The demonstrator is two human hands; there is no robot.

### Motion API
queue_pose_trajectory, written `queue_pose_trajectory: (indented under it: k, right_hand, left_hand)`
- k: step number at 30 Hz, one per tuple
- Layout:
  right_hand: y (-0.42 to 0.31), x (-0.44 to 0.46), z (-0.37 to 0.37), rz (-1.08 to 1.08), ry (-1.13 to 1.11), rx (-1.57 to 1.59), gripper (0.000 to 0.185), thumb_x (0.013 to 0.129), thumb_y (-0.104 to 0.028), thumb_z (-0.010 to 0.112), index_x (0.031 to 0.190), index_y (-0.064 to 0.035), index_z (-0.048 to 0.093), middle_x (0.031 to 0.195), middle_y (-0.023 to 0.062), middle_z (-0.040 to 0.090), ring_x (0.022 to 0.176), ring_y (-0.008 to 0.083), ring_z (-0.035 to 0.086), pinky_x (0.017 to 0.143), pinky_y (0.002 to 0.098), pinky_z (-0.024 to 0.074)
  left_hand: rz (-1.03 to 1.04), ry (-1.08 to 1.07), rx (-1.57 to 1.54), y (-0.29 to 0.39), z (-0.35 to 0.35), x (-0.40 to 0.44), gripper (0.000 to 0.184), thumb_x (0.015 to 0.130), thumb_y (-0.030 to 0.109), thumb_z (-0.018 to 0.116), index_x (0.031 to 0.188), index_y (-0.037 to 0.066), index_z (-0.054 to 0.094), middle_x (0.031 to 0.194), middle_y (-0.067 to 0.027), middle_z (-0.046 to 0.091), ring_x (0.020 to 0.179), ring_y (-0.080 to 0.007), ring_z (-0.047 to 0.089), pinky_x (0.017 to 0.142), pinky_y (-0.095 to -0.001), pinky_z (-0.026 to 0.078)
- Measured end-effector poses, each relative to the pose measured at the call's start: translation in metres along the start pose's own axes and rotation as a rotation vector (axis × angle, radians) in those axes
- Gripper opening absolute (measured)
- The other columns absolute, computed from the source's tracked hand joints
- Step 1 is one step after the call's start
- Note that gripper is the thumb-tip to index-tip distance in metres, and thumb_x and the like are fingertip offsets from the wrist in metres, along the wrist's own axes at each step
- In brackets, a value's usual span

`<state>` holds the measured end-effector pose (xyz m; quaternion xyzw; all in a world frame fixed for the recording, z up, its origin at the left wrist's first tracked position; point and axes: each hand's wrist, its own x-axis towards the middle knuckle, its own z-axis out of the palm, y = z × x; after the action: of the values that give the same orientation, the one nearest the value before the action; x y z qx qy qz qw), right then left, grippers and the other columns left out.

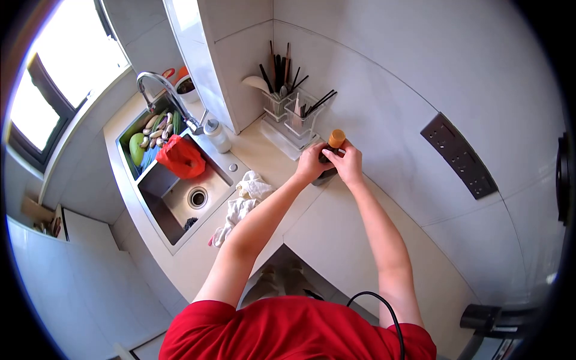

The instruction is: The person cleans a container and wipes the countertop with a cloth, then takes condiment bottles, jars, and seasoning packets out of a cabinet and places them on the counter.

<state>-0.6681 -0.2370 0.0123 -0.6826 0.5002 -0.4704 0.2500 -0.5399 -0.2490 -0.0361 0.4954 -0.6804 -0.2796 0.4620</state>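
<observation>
A dark bottle with an orange cap [336,138] stands on the counter close to the wall. My left hand [310,164] is closed around its neck from the left, just below the cap. From the right, my right hand [349,162] grips the same neck, its fingers meeting those of the left. Much of the bottle's body is hidden behind my hands. Just beyond them is a clear utensil holder [298,123] with chopsticks and a pale ladle [256,83].
To the left lies a double sink [198,216] with a chrome faucet [157,76], vegetables [159,129] and a red plastic bag [180,157]. White cloths [241,207] lie beside the sink, near a soap bottle [217,135]. A dark socket strip [459,155] is on the right wall.
</observation>
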Motion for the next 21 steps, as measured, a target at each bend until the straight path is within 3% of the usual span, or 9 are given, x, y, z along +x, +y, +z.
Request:
queue_pose_trajectory:
  k: [9, 10, 12, 14, 16, 17, 18, 20, 21]
  right_hand:
    - [0.015, 0.008, -0.014, -0.047, -0.05, 0.011, 0.034, 0.074, -0.022, 0.076, 0.094, 0.0016, 0.062, 0.079, 0.0151, 0.067, 0.073, 0.0228, 0.067, 0.067, 0.0327, 0.0513]
    - [0.02, 0.01, -0.008, -0.025, -0.116, 0.0, 0.029, 0.077, -0.018, 0.074, 0.092, 0.0029, 0.061, 0.083, 0.0074, 0.065, 0.077, 0.0124, 0.06, 0.071, 0.0292, 0.0502]
    - [0.037, 0.005, -0.017, 0.009, -0.195, 0.134, 0.025, 0.079, -0.017, 0.072, 0.092, 0.0027, 0.062, 0.086, 0.005, 0.065, 0.078, 0.0128, 0.059, 0.073, 0.0279, 0.0496]
    - [0.027, -0.006, -0.025, 0.0, -0.171, 0.14, 0.029, 0.081, -0.016, 0.071, 0.101, 0.0033, 0.061, 0.093, 0.0072, 0.065, 0.083, 0.016, 0.06, 0.078, 0.0293, 0.0497]
    - [0.045, -0.009, -0.049, 0.059, -0.291, 0.157, 0.037, 0.083, -0.013, 0.069, 0.112, 0.0047, 0.056, 0.106, 0.0096, 0.062, 0.093, 0.0175, 0.058, 0.086, 0.0299, 0.0464]
    - [0.032, -0.02, -0.065, -0.008, -0.285, 0.164, 0.038, 0.085, -0.016, 0.067, 0.113, 0.0066, 0.055, 0.107, 0.0136, 0.062, 0.094, 0.0206, 0.059, 0.087, 0.032, 0.0466]
    - [0.038, -0.023, -0.077, -0.058, -0.332, 0.142, 0.042, 0.088, -0.017, 0.064, 0.121, 0.0049, 0.052, 0.12, 0.0122, 0.057, 0.108, 0.02, 0.053, 0.097, 0.033, 0.039]
    - [0.067, -0.05, -0.109, -0.2, -0.07, 0.185, 0.044, 0.092, -0.022, 0.058, 0.125, 0.0056, 0.049, 0.126, 0.0152, 0.053, 0.114, 0.0239, 0.051, 0.101, 0.0329, 0.0364]
    - [0.049, -0.074, -0.109, -0.226, 0.04, 0.211, 0.038, 0.093, -0.021, 0.056, 0.121, 0.0037, 0.053, 0.117, 0.0126, 0.058, 0.106, 0.0218, 0.055, 0.091, 0.0317, 0.0437]
  left_hand:
    - [-0.053, -0.023, -0.039, 0.01, 0.012, 0.001, 0.053, 0.063, 0.023, 0.078, 0.111, 0.01, 0.061, 0.098, -0.0123, 0.066, 0.089, -0.0288, 0.064, 0.08, -0.0375, 0.05]
    - [-0.04, 0.0, -0.051, 0.007, 0.009, -0.005, 0.05, 0.064, 0.024, 0.077, 0.11, 0.01, 0.062, 0.097, -0.0112, 0.068, 0.088, -0.0266, 0.065, 0.08, -0.0372, 0.05]
    - [-0.002, -0.034, -0.153, 0.021, 0.017, -0.014, 0.048, 0.066, 0.024, 0.075, 0.109, 0.009, 0.061, 0.098, -0.0114, 0.067, 0.088, -0.0261, 0.064, 0.08, -0.0366, 0.05]
    - [0.037, -0.001, -0.176, 0.034, 0.017, -0.029, 0.06, 0.056, 0.022, 0.079, 0.111, 0.009, 0.059, 0.102, -0.0147, 0.063, 0.095, -0.0308, 0.06, 0.084, -0.0387, 0.048]
    - [0.082, 0.134, 0.025, 0.036, 0.03, -0.046, 0.07, 0.046, 0.017, 0.081, 0.111, 0.008, 0.055, 0.107, -0.0164, 0.058, 0.101, -0.0354, 0.054, 0.088, -0.0427, 0.045]
    - [0.068, 0.149, 0.005, 0.061, 0.016, -0.065, 0.067, 0.048, 0.014, 0.08, 0.11, 0.008, 0.055, 0.105, -0.0158, 0.057, 0.101, -0.0357, 0.053, 0.089, -0.0421, 0.044]
    - [0.084, 0.272, 0.067, 0.068, 0.007, -0.086, 0.063, 0.052, 0.011, 0.078, 0.11, 0.007, 0.054, 0.106, -0.0152, 0.055, 0.104, -0.0352, 0.051, 0.09, -0.0409, 0.043]
    - [0.156, 0.336, 0.077, 0.106, -0.033, -0.144, 0.045, 0.069, 0.008, 0.068, 0.111, 0.006, 0.054, 0.105, -0.0141, 0.054, 0.105, -0.0336, 0.049, 0.089, -0.0402, 0.043]
    - [0.154, 0.384, 0.08, 0.13, -0.067, -0.189, 0.038, 0.074, 0.007, 0.063, 0.111, 0.007, 0.054, 0.102, -0.0138, 0.053, 0.104, -0.0328, 0.049, 0.088, -0.0404, 0.043]
